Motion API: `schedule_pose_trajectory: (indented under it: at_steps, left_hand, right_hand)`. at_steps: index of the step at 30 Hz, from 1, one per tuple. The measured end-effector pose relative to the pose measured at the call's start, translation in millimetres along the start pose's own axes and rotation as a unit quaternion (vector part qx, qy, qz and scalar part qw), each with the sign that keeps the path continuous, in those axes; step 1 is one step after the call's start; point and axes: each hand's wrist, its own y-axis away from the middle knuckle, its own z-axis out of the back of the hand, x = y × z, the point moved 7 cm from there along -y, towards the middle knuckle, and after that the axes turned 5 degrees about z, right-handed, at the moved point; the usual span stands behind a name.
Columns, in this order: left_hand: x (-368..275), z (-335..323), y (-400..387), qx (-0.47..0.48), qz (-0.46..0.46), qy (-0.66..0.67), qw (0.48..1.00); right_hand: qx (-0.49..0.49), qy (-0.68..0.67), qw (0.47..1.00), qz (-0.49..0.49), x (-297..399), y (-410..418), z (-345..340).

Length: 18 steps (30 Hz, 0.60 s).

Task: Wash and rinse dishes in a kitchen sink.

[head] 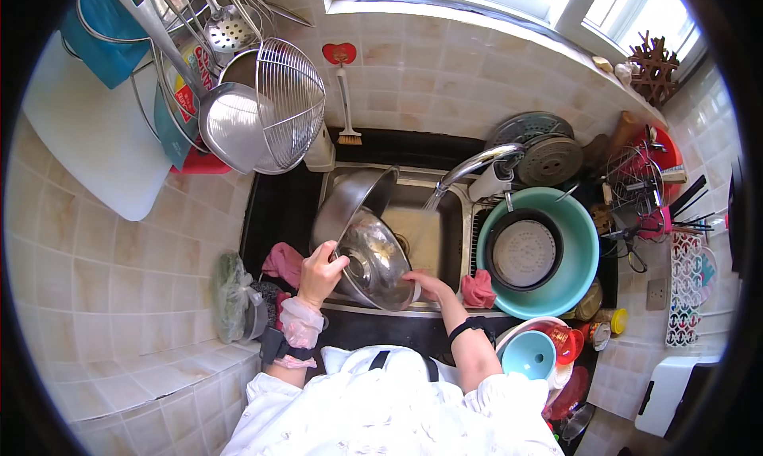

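With my left hand [322, 272] I grip the left rim of a shiny metal bowl [378, 247], which is tilted over the near left part of the sink [450, 217]. The fingers of my right hand [428, 284] close on the bowl's lower right rim. Behind and left of it, a larger metal basin [343, 199] leans in the sink, also tilted. Water runs from the chrome faucet [477, 161] into the sink, right of both vessels. Pink cloths lie on either side, one [282, 265] by my left hand, the other [478, 289] on the sink's right edge.
A teal basin [587, 247] holding a dark round pan [524, 250] stands to the right. Nearer are a light blue bowl [528, 354] and jars. Strainers and ladles [292, 104] hang at upper left. A bagged green vegetable [231, 298] sits left. Utensil racks stand far right.
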Motion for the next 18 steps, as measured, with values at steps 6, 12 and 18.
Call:
schedule_pose_trajectory:
  at_steps: [6, 12, 18]
  left_hand:
    - [12, 14, -6, -0.047, 0.014, -0.02, 0.999]
    - [10, 37, -7, -0.081, 0.011, -0.045, 0.996]
    - [1, 51, -17, -0.097, 0.003, -0.061, 0.993]
  right_hand:
    - [-0.057, -0.026, 0.997, 0.046, -17, -21, 51]
    - [-0.079, 0.03, 0.996, 0.037, -26, -8, 80]
    - [-0.197, 0.002, 0.98, -0.01, -38, -12, 111]
